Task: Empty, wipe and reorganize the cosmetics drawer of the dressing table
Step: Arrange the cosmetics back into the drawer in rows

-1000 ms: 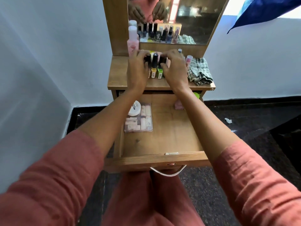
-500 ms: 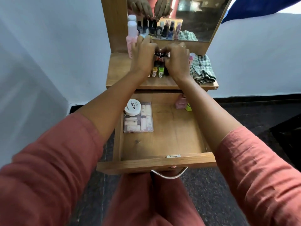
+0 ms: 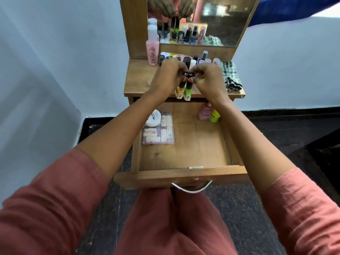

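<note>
The wooden drawer (image 3: 184, 173) is pulled out below the dressing table top (image 3: 139, 83). My left hand (image 3: 168, 76) and my right hand (image 3: 209, 80) together grip a small bunch of black-capped nail polish bottles above the table's front edge; a yellow bottle (image 3: 179, 92) and a green bottle (image 3: 188, 91) hang below my fingers. Inside the drawer lie a clear case of false nails (image 3: 158, 133) with a round white tub (image 3: 154, 117) on it at the left, and a pink bottle (image 3: 204, 112) and a yellow-green bottle (image 3: 214, 116) at the back right.
Several more cosmetics bottles stand at the back of the table top, with a tall pink bottle (image 3: 152, 50) on the left and a checked cloth (image 3: 230, 76) on the right. A mirror (image 3: 211, 21) rises behind them. A metal handle (image 3: 191, 188) hangs from the drawer front over my lap.
Both hands closed around the nail polish bottles on the table top, lifted them and brought them forward to the table's front edge. The view has tilted slightly.
</note>
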{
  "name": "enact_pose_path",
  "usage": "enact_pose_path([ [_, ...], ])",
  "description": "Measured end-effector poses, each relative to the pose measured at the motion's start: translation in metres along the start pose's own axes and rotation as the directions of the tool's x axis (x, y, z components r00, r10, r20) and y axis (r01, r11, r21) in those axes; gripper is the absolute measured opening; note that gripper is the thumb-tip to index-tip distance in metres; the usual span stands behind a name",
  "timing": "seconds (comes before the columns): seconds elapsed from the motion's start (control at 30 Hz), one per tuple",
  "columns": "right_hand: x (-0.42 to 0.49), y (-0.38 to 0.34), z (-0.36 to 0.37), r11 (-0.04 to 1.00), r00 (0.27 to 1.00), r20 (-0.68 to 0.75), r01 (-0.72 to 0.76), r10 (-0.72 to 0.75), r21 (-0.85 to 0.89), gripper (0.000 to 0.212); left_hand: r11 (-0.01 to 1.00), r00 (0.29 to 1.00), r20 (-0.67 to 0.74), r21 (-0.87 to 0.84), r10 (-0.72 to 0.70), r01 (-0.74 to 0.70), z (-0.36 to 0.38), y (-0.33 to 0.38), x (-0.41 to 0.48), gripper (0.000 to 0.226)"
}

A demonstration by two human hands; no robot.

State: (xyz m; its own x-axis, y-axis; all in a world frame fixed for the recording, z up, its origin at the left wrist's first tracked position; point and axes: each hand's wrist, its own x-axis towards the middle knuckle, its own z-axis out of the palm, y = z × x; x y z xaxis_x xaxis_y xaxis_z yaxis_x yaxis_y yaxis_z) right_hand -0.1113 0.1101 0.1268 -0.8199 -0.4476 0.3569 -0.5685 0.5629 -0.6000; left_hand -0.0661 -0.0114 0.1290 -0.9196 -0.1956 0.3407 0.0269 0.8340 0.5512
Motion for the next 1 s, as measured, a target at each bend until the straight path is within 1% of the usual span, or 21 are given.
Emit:
enact_pose_path([
  [0.1, -0.013, 0.008, -0.005, 1.0, 1.0, -0.012, -0.013, 0.013, 0.023, 0.023, 0.999, 1.0, 0.007, -0.051, -0.011, 0.011, 0.008, 0.008, -0.011, 0.02],
  [0.23, -0.027, 0.018, -0.009, 0.997, 0.998, -0.002, -0.062, 0.062, 0.04, 0.023, 0.997, 0.999, 0.042, -0.07, -0.023, 0.026, 0.018, 0.017, -0.019, 0.019],
  [0.37, -0.037, 0.031, -0.009, 0.996, 0.997, -0.008, -0.073, 0.073, 0.043, 0.023, 0.993, 0.998, 0.057, -0.112, -0.017, 0.023, 0.033, 0.019, -0.026, 0.02],
  [0.53, -0.043, 0.052, 0.003, 0.996, 0.996, 0.032, -0.087, 0.088, -0.032, 0.021, 0.989, 0.986, 0.137, -0.098, -0.095, 0.109, 0.065, 0.007, -0.033, 0.019],
  [0.7, -0.043, 0.071, 0.019, 0.984, 0.984, 0.12, -0.118, 0.135, -0.136, 0.024, 0.986, 0.978, 0.169, -0.091, -0.12, 0.137, 0.091, -0.003, -0.034, 0.025],
  [0.83, -0.04, 0.079, 0.027, 0.979, 0.977, 0.139, -0.138, 0.159, -0.149, 0.025, 0.982, 0.978, 0.158, -0.111, -0.132, 0.151, 0.102, -0.007, -0.031, 0.024],
  [1.0, -0.039, 0.085, 0.032, 0.972, 0.983, 0.131, -0.1, 0.129, -0.212, 0.026, 0.983, 0.982, 0.142, -0.122, -0.121, 0.139, 0.113, -0.011, -0.035, 0.025],
])
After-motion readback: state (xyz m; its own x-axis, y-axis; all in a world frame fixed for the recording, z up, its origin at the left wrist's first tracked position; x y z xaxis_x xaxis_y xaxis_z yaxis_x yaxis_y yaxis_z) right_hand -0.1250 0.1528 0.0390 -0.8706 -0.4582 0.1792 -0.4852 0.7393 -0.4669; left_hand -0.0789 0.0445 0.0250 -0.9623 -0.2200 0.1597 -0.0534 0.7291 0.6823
